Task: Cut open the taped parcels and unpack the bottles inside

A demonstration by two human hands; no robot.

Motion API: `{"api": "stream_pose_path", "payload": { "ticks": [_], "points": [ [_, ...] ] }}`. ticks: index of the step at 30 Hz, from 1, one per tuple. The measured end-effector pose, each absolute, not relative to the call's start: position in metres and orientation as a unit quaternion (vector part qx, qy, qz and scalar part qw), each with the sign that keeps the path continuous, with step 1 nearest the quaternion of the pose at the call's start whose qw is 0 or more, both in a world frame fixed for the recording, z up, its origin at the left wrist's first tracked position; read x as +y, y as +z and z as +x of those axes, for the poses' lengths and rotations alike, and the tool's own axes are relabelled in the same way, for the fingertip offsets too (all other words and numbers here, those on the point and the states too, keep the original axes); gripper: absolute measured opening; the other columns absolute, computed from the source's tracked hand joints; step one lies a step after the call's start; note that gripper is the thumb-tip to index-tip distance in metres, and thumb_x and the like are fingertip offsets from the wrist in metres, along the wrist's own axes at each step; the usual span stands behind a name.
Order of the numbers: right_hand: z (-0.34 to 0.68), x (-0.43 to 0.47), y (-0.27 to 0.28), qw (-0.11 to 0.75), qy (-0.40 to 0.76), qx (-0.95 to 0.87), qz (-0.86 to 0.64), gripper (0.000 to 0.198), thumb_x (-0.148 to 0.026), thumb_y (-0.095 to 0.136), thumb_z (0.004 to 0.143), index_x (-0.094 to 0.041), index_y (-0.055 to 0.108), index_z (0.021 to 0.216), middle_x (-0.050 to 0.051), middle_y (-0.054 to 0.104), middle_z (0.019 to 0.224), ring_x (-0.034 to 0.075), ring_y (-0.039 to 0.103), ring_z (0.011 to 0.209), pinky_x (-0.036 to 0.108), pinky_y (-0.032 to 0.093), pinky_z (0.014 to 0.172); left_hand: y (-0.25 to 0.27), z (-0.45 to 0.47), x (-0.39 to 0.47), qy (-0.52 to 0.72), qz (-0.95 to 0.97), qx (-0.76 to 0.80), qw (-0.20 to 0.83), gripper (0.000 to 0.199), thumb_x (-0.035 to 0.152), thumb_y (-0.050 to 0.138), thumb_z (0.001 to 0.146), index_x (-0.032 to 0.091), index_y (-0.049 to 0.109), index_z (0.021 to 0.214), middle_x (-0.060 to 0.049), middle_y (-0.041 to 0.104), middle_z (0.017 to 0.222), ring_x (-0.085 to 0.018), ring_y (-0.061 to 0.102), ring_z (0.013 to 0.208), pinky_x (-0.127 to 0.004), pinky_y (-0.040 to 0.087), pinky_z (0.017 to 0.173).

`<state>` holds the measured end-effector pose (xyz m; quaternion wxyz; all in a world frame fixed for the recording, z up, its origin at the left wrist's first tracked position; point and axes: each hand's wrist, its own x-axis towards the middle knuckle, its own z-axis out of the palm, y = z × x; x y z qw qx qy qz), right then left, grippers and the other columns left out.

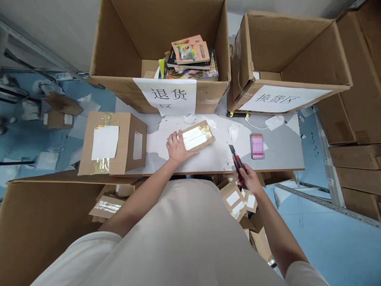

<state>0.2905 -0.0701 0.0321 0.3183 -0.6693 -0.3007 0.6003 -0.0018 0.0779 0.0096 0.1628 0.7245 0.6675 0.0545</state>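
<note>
- While the small parcel [195, 136] lies beneath the left hand [177, 149], a larger taped box [122, 145] stands to its left, apparently unopened.
- Beyond the small parcel, an open carton [208, 95] already contains books [190, 57], loose and out of any wrapping.
- Across the small parcel's left end, the left hand's fingers are spread; whether they grip or merely steady it, I cannot tell.
- As for the small parcel itself, its tape and label are on and no cut shows, so opening looks undone.
- Lower and right of it, several taped parcels [240, 200] appear unprocessed.
- Right of it, the right hand [250, 178] is closed around a utility knife [237, 165], blade bared and apart from the cardboard.
- Farther right of it lies a pink phone [257, 139].
</note>
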Motion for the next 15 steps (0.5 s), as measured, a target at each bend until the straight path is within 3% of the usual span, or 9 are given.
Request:
{"api": "stream_pose_path", "payload": {
  "ticks": [2, 4, 8, 12, 15],
  "points": [
    [0.257, -0.052, 0.025, 0.338, 0.611, -0.305, -0.648, 0.060, -0.063, 0.056, 0.075, -0.021, 0.047, 0.118, 0.004, 0.065, 0.087, 0.014, 0.061, 0.058, 0.026, 0.050, 0.047, 0.011, -0.004, 0.067, 0.061, 0.680, 0.711, 0.171, 0.109, 0.067, 0.062, 0.064, 0.008, 0.019, 0.145, -0.025, 0.031, 0.142, -0.041, 0.030, 0.128, -0.056, 0.035, 0.098],
    [0.217, -0.028, 0.020, 0.341, 0.629, -0.325, -0.619, 0.057, -0.064, 0.053, 0.076, -0.022, 0.047, 0.113, 0.002, 0.064, 0.080, 0.014, 0.062, 0.062, 0.027, 0.052, 0.053, 0.010, -0.012, 0.057, 0.076, 0.681, 0.702, 0.195, 0.090, 0.057, 0.053, 0.077, 0.004, 0.023, 0.144, -0.027, 0.039, 0.136, -0.040, 0.036, 0.125, -0.056, 0.036, 0.096],
    [0.165, 0.008, 0.013, 0.350, 0.621, -0.352, -0.606, 0.051, -0.063, 0.046, 0.081, -0.021, 0.046, 0.110, -0.003, 0.058, 0.066, 0.012, 0.055, 0.054, 0.025, 0.049, 0.052, 0.005, -0.035, 0.037, 0.126, 0.707, 0.645, 0.260, 0.055, 0.028, 0.036, 0.089, 0.007, 0.037, 0.140, -0.018, 0.060, 0.112, -0.029, 0.054, 0.109, -0.048, 0.041, 0.095],
    [0.169, 0.023, 0.009, 0.348, 0.602, -0.353, -0.626, 0.049, -0.062, 0.047, 0.080, -0.021, 0.044, 0.106, -0.005, 0.055, 0.062, 0.012, 0.053, 0.052, 0.025, 0.045, 0.049, -0.001, -0.046, 0.021, 0.175, 0.671, 0.634, 0.342, 0.051, 0.030, 0.041, 0.088, 0.015, 0.044, 0.137, -0.010, 0.066, 0.097, -0.023, 0.063, 0.090, -0.038, 0.050, 0.083],
    [0.179, 0.027, 0.009, 0.343, 0.608, -0.344, -0.628, 0.050, -0.062, 0.048, 0.078, -0.020, 0.043, 0.106, -0.005, 0.056, 0.062, 0.012, 0.053, 0.052, 0.026, 0.046, 0.051, -0.003, -0.048, 0.015, 0.188, 0.643, 0.634, 0.386, 0.053, 0.036, 0.049, 0.085, 0.016, 0.047, 0.134, -0.009, 0.066, 0.102, -0.020, 0.065, 0.081, -0.035, 0.052, 0.080]
  ]
}}
